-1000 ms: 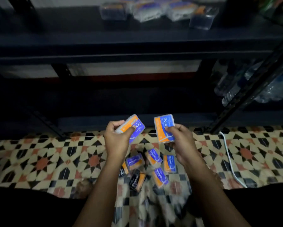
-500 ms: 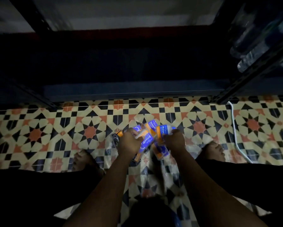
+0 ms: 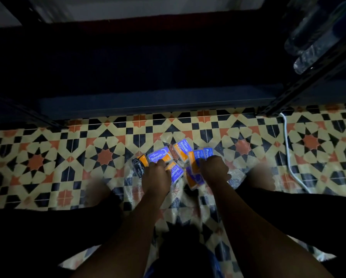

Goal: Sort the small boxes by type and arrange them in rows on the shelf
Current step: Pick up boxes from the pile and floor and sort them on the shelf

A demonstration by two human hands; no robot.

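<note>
the small boxes (image 3: 180,165) lie in a loose heap on the patterned floor (image 3: 67,157), on a clear plastic sheet (image 3: 236,175), just in front of the dark shelf (image 3: 148,101), none of them on it in this view. the left hand (image 3: 154,177) rests over 2 "smooth" boxes, the upper smooth box (image 3: 159,156) lying with its long axis across the view, the lower smooth box (image 3: 176,173) slanted toward the right hand. a black charcoal box (image 3: 140,166) sits just left of the left hand, long axis pointing away from the person. the right hand (image 3: 214,170) has its fingers curled down onto the round boxes (image 3: 200,157); whether it pinches 1 i cannot tell. the left fingers look bent onto the pile, grip unclear. the charcoal box is nearest the left hand, so that hand would likely sort it.
</note>
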